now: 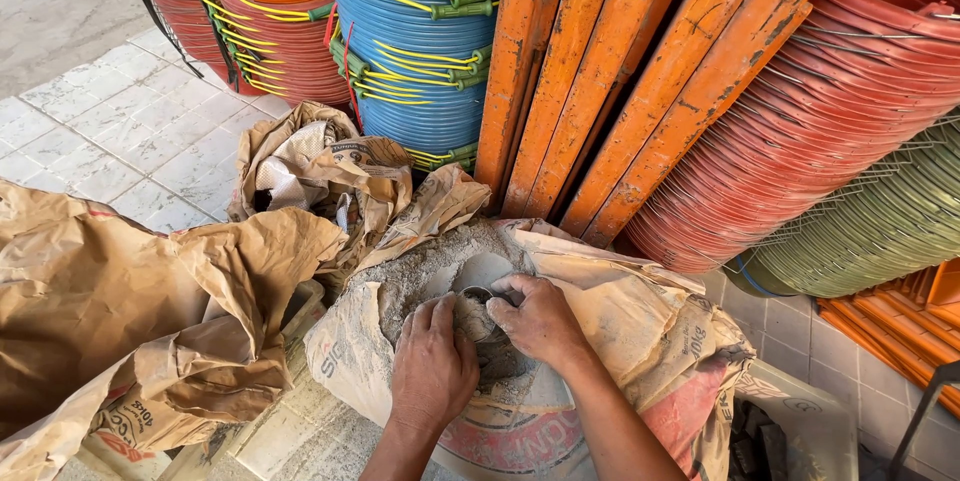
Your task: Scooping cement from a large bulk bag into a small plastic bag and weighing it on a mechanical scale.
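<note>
An open paper sack (620,321) of grey cement powder (415,276) lies in front of me, its torn mouth facing up. Both my hands are inside the opening. My right hand (540,319) grips a small metal scoop (478,294) dug into the powder. My left hand (432,366) rests beside it, fingers curled against the scoop and the powder. Both hands are dusted grey.
Crumpled brown paper sacks (120,311) lie at my left and behind (320,166). Orange metal bars (610,71) lean behind the sack. Coiled hoses, blue (425,51), red (840,111) and green (880,231), are stacked along the back. Pale floor tiles (120,131) show at left.
</note>
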